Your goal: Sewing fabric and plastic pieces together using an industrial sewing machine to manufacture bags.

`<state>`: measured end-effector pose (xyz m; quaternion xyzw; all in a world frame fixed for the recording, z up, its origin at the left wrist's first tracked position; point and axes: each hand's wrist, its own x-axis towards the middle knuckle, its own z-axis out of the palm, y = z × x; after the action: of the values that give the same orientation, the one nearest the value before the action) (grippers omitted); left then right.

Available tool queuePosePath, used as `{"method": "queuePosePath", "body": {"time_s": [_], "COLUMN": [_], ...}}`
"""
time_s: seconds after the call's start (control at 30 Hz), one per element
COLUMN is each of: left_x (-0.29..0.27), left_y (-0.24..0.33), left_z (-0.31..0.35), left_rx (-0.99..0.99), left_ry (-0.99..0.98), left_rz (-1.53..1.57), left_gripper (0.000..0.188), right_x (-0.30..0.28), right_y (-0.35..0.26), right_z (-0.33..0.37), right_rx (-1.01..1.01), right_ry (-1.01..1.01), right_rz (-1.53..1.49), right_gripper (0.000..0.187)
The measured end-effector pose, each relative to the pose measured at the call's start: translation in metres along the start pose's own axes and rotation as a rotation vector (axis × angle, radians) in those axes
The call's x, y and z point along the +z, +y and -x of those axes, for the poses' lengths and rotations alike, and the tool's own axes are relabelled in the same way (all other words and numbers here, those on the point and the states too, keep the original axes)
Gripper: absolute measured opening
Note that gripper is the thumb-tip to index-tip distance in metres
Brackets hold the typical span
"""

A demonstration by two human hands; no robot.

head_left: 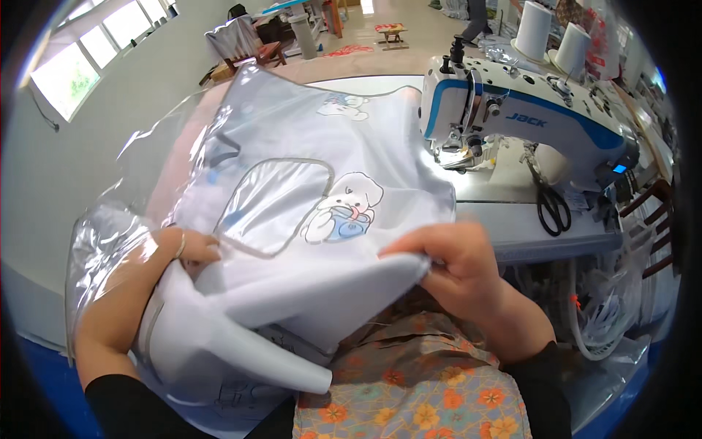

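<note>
- Floral apron fabric (413, 402) lay nearest the camera, below the fingers of both hands and on their near side.
- Just beyond it, a sleeve-like fold (274, 358) of the pale sheet hung between the two hands, slanting down and rightward from the left fingers.
- The right hand (455, 252) pinched the sheet's near edge between thumb and bent fingers.
- The left hand (191, 247) rested at the sheet's left side with its fingers curled; whether they gripped anything could not be told, since folds hid the tips.
- From both sets of fingers, the pale sheet (413, 168) spread forward over the table (504, 238), its long axis seeming to run away from the person.
- Its clear window (281, 201) lay just ahead and right of the left fingers; the puppy print (351, 208) sat ahead and left of the right ones.
- Chief relation: the sewing machine's (526, 110) needle area stood ahead and slightly right of the right fingers, making the right hand the nearer one.
- Black scissors (550, 208) lay farther right of those fingers.
</note>
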<state>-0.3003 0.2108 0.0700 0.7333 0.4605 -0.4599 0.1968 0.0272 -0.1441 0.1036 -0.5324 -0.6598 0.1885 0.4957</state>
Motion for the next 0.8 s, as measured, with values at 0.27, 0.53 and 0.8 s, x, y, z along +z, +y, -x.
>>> {"method": "queuePosePath", "body": {"time_s": [0.27, 0.53, 0.8], "left_x": [0.009, 0.045, 0.036], "left_y": [0.198, 0.377, 0.39], "left_z": [0.077, -0.017, -0.028], "left_rx": [0.636, 0.714, 0.861], "left_ry": [0.738, 1.051, 1.062], "left_rz": [-0.395, -0.184, -0.109], "left_gripper": [0.039, 0.062, 0.056], "right_x": [0.028, 0.033, 0.019], "right_y": [0.041, 0.062, 0.085], "right_z": [0.097, 0.125, 0.119], "right_rx": [0.34, 0.465, 0.47], "right_ry": [-0.167, -0.253, -0.213], "right_rz": [-0.453, -0.449, -0.458], "right_gripper": [0.02, 0.018, 0.015]}}
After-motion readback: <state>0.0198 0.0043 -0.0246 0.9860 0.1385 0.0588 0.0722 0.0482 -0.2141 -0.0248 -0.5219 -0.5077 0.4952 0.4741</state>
